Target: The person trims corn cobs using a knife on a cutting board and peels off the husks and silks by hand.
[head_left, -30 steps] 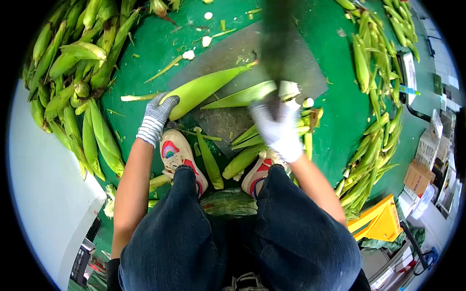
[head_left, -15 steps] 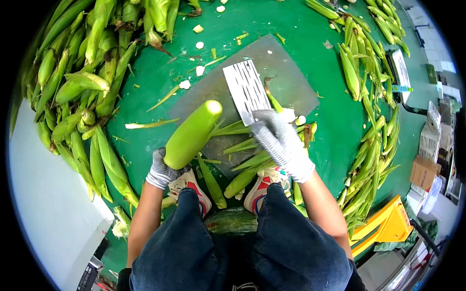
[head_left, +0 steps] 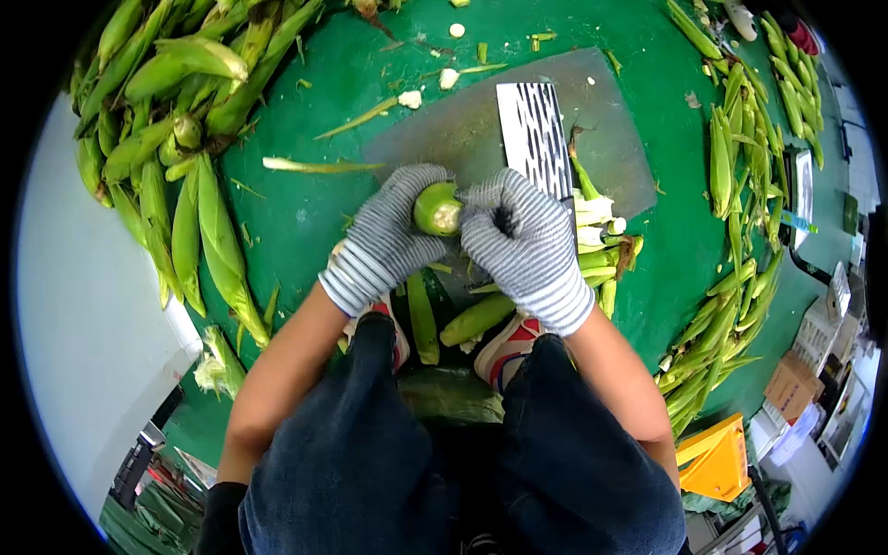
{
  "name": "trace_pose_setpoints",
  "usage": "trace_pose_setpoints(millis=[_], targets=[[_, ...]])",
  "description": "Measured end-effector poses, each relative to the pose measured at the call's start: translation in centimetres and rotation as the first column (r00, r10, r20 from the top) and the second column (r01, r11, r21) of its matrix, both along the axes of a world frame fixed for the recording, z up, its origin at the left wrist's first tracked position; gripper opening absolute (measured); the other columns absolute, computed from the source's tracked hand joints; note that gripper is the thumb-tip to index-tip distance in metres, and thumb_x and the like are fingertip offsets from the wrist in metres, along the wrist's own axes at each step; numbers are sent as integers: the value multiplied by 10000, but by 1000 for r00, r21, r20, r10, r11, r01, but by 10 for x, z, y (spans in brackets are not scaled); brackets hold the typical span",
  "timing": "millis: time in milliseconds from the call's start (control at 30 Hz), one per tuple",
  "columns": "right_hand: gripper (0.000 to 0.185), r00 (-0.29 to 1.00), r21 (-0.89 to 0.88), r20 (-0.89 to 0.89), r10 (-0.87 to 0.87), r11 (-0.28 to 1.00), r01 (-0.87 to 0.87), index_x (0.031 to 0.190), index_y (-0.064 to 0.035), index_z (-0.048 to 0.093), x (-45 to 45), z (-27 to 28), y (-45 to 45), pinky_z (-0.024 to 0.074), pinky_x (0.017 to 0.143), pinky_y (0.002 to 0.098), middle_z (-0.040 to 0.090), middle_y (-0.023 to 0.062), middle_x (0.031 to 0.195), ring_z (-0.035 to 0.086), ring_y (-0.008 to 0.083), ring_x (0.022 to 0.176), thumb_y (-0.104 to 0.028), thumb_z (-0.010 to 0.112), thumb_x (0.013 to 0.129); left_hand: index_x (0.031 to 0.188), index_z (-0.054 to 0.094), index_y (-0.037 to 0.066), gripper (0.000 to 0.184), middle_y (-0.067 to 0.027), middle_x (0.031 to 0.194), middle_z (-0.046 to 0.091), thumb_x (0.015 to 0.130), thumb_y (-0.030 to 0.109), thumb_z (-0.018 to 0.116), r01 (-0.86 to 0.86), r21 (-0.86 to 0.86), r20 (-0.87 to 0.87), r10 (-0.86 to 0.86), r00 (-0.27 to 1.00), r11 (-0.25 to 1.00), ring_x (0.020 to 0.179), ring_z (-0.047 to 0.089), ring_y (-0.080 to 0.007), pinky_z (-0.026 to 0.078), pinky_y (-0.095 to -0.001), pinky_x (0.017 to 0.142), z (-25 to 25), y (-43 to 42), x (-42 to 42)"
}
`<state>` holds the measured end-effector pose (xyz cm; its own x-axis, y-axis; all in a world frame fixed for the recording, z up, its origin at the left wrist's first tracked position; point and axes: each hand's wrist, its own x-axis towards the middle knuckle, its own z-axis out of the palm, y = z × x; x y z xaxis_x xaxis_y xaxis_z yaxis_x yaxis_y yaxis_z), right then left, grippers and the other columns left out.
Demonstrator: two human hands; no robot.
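A green ear of corn (head_left: 437,209) is held upright with its pale cut end facing the camera. Wrapped round its left side is my left hand (head_left: 393,231), in a striped grey and white glove. My right hand (head_left: 520,239), gloved alike, has its fingers pinched at the ear's right edge; whether they grip a husk leaf is hidden. Just beyond my right hand, a cleaver with a white and black patterned blade (head_left: 536,139) lies on the grey mat (head_left: 444,129). Loose husks and stem pieces (head_left: 597,254) lie to the right of my right hand.
A large pile of unpeeled corn (head_left: 148,139) is at the upper left. Green husks (head_left: 726,305) form a long heap on the right. Cut stem bits (head_left: 449,79) dot the green floor (head_left: 324,102). A yellow metal frame (head_left: 717,458) stands at the lower right.
My right hand has let go of the cleaver, now lying on the mat, and moved left to the corn. My left hand has raised the ear and turned its cut end toward the camera.
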<state>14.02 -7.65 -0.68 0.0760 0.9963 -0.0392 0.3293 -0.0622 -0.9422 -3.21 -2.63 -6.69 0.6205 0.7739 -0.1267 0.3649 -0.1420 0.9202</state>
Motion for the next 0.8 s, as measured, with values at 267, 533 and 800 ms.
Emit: trace_pose_setpoints(millis=[267,533,800], targets=[[185,798,-424,-530,-288,905,44,923,13,544,11,-28,-1,439,426,214,558,46,655,512,96,469,-99,639,811,1216,480,63,647,-77,1144,576,656,86,804,-56,-182,80,72,994,982,1040,561,-174,463,-326,917,-3,23,-56],[298,825,-255,276,493,865,-432,865,26,598,-26,12,35,513,564,351,611,152,639,628,276,590,-271,604,843,1253,464,84,693,-97,1263,502,637,72,781,182,-103,108,-171,979,978,1189,471,-253,380,-362,1018,6,17,-37],[219,898,-178,-439,-33,983,-51,686,16,601,-43,-32,7,459,460,262,591,77,550,574,110,497,-126,578,851,1294,380,93,731,-140,1251,463,662,50,745,-36,-199,249,86,965,979,1216,440,-234,403,-362,1002,16,14,-48]])
